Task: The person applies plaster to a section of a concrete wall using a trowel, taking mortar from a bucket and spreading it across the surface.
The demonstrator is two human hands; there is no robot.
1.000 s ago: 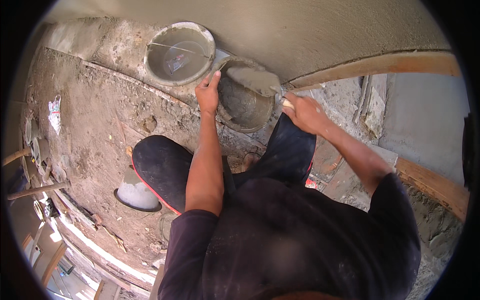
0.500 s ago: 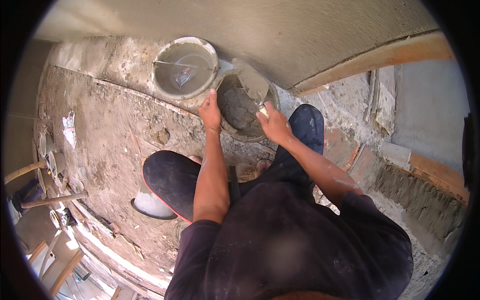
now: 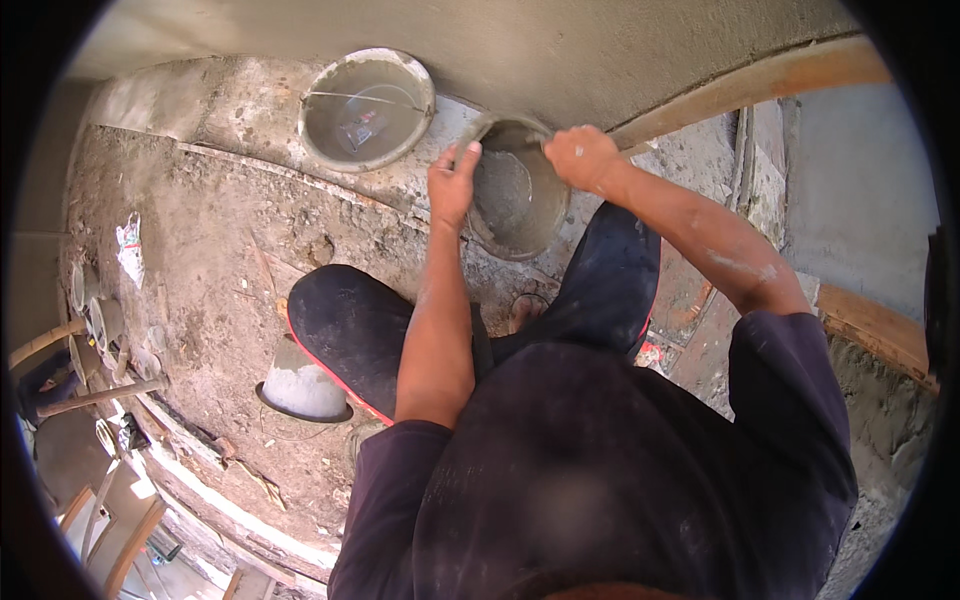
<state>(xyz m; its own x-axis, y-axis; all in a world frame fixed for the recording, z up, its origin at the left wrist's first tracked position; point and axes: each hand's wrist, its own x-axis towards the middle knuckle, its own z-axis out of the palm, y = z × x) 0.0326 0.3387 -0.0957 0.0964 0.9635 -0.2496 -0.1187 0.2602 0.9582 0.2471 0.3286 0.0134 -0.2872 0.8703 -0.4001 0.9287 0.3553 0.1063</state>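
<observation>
A round, mortar-caked bucket (image 3: 563, 210) stands between my knees and the wall, with wet grey mortar (image 3: 503, 190) at its bottom. My left hand (image 3: 452, 185) grips its left rim, thumb up over the edge. At the far right rim, my right hand (image 3: 583, 160) is closed in a fist. Half a second ago that hand held a trowel by its pale handle; now fist and rim hide the handle, and I cannot make out the blade. Just left of the bucket, a wider tub (image 3: 318, 150) holds murky water, a clear plastic piece (image 3: 362, 128) and a thin handle across the top.
A plastered wall (image 3: 600, 60) rises beyond the containers. Behind my left knee lies an overturned grey bucket (image 3: 305, 385). A white plastic bag (image 3: 130, 250), more buckets (image 3: 105, 320) and timber pieces (image 3: 105, 395) are on the left. A wooden beam (image 3: 750, 90) edges the wall at right.
My right hand has moved up and right to the bucket's far rim, and the trowel blade no longer shows clearly. The left hand stays on the rim. My view has shifted slightly.
</observation>
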